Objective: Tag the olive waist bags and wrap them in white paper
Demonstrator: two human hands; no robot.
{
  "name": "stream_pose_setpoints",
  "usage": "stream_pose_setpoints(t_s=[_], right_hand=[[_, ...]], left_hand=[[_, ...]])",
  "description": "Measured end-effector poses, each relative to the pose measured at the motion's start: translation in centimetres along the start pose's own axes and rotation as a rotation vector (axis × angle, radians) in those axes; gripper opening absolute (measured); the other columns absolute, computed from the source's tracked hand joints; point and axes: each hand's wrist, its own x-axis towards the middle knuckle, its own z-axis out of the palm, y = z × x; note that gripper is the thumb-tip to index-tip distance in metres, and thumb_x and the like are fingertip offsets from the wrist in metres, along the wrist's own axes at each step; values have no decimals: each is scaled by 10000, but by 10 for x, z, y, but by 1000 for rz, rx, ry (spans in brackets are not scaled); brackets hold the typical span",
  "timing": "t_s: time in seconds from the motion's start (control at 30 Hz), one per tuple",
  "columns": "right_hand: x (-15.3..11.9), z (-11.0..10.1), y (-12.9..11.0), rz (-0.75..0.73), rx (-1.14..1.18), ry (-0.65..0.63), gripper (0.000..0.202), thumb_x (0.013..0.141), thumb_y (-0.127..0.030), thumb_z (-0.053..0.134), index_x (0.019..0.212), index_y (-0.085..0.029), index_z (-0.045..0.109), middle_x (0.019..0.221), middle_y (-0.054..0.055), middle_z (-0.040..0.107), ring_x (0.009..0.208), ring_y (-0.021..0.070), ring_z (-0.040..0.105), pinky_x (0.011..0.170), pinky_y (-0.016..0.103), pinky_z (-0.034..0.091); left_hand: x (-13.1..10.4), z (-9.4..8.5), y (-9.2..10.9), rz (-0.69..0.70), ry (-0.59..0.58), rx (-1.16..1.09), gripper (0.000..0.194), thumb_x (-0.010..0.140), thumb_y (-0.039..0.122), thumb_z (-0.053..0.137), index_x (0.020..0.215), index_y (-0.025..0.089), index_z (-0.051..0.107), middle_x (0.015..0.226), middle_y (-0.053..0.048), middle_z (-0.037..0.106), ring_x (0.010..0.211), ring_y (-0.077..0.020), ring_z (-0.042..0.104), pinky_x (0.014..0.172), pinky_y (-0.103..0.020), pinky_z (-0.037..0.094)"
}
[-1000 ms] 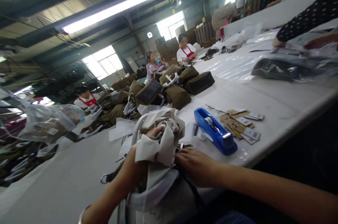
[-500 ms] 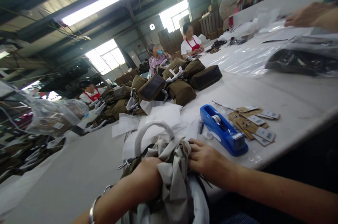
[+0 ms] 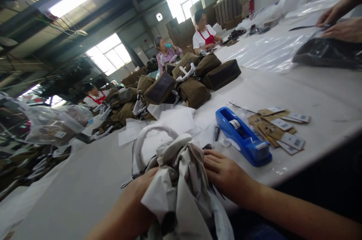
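Note:
A bag stuffed with crumpled grey-white paper sits at the near edge of the long white table. Its white-wrapped handle arches up behind the paper. My left hand grips the paper and the bag's left side. On the bag's right side rests my right hand, its fingers curled against the opening. A metal clip sticks out to the left of the bag.
A blue tape dispenser and a pile of brown paper tags lie right of my hands. Olive bags are heaped mid-table with white paper sheets. Several people sit along the table; another person's hands handle a bagged item.
The view has tilted down and left. My left hand has pushed the paper lower into the bag, and the white handle now stands clear above it. My right hand stays on the bag's right side.

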Motion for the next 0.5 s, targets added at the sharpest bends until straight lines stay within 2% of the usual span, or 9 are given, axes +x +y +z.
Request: stream_pose_setpoints(t_s=[0.07,0.13,0.2,0.23,0.3,0.33,0.37,0.4,0.5], right_hand=[[-1,3,2,-14,11,-6,244,1027,-140,451,1030,-161,695,1019,97,730,945,199,682,1040,417,521],[-1,5,3,-23,17,-9,234,1006,-129,485,986,-170,714,975,93,733,946,203,685,1038,412,525],[1,5,4,-33,31,-15,217,991,-127,512,978,-170,724,1001,97,740,1014,217,685,1060,417,515],[3,4,4,-41,41,-18,211,991,-137,517,1010,-162,726,1043,107,742,1066,230,677,1081,429,503],[6,1,4,-61,82,-37,244,1001,-152,501,1117,-135,715,1132,136,736,1174,251,647,1124,451,478],[8,0,5,-68,108,-55,276,1005,-150,486,1175,-123,702,1173,149,729,1218,257,630,1140,459,467],[9,0,5,-66,128,-69,308,1006,-144,471,1225,-114,686,1212,161,720,1248,263,617,1151,464,459],[9,1,6,-60,144,-69,334,1002,-134,458,1256,-110,675,1233,164,715,1255,266,617,1149,460,463],[5,5,7,-26,144,-41,351,996,-122,449,1268,-138,672,1244,133,723,1189,253,665,1152,455,460]], left_hand=[[-13,-7,2,-62,101,136,308,770,191,604,1034,270,742,1051,-41,775,882,-260,750,780,-309,618],[-21,-12,8,2,229,259,424,819,188,567,1209,300,690,1199,-44,739,1061,-277,725,918,-331,596],[-18,-14,15,147,386,364,560,871,186,549,1405,352,563,1492,-42,562,1333,-303,574,1109,-396,484],[-12,-14,18,228,417,399,629,874,194,571,1471,376,492,1629,-35,386,1444,-333,449,1171,-449,412],[7,-9,23,371,347,408,786,828,223,660,1544,393,384,1731,-20,20,1545,-413,202,1215,-567,297],[17,-6,26,421,257,385,854,791,233,701,1559,388,360,1728,-23,-67,1552,-441,131,1214,-608,268],[27,-2,28,449,148,351,897,761,232,725,1564,378,355,1726,-33,-67,1553,-448,102,1214,-621,260],[36,1,30,460,41,315,906,749,218,726,1565,370,362,1729,-39,3,1556,-436,103,1221,-613,259],[48,9,33,436,-176,207,822,786,124,625,1541,374,417,1668,-7,313,1544,-317,256,1235,-478,330]])
